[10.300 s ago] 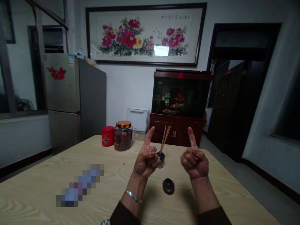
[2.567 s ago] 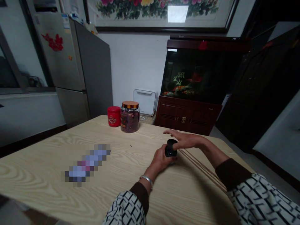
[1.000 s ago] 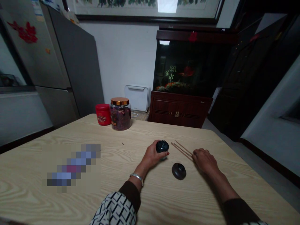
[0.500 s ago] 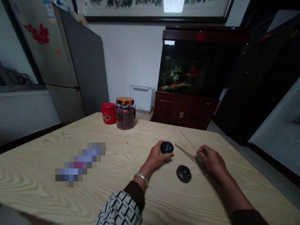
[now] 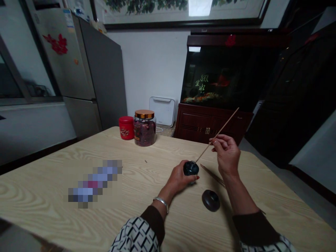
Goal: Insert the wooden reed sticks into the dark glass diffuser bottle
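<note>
Bottle (image 5: pixel 191 168) partly covered by left hand (image 5: pixel 181 177), loose sticks (image 5: pixel 213 175) partly behind right arm (image 5: pixel 243 196)

Bottle (image 5: pixel 191 168) in the left hand (image 5: pixel 181 178), one stick (image 5: pixel 227 123) slanting from its mouth up into the right hand (image 5: pixel 228 155)! On the tabletop (image 5: pixel 105 224), loose sticks (image 5: pixel 211 173) lie right of the bottle, under the right forearm; the lid (image 5: pixel 210 200) sits nearer, left of that forearm. Back towards the far edge, canister (image 5: pixel 126 128) left, jar (image 5: pixel 145 131) right beside it! Behind the tabletop, refrigerator (image 5: pixel 70 70) left, fish tank (image 5: pixel 231 77) right!
</note>
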`<state>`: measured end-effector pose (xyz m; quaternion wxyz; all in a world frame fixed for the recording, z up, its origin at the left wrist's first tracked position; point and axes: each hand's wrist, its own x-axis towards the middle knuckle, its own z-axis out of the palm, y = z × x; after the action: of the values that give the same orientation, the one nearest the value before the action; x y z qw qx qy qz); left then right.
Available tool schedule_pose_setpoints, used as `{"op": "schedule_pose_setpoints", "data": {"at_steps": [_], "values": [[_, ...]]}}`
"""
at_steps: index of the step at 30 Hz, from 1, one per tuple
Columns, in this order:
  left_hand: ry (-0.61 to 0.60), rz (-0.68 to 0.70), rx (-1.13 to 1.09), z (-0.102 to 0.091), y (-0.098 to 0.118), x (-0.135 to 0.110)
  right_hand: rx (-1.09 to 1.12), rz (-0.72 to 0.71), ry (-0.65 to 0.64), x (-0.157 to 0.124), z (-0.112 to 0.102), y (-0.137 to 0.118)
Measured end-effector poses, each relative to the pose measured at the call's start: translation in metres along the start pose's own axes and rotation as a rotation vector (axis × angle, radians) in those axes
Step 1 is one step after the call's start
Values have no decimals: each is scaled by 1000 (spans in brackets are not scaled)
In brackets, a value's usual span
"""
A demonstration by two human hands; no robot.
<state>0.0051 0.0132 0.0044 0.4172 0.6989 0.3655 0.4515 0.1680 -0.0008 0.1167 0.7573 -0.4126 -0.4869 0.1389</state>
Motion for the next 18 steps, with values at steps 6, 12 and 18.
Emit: {"op": "schedule_pose_setpoints", "data": {"at_steps": [6,12,18], "values": [[0,-1,-6,0,-4,1,-60,-56,43,-4,-1,14],[0,-10,-5,-1,-1,1,-111,-64,9,-11,7,17],[-10,0,-9,-1,1,0,-139,-60,-6,-16,11,26]]}}
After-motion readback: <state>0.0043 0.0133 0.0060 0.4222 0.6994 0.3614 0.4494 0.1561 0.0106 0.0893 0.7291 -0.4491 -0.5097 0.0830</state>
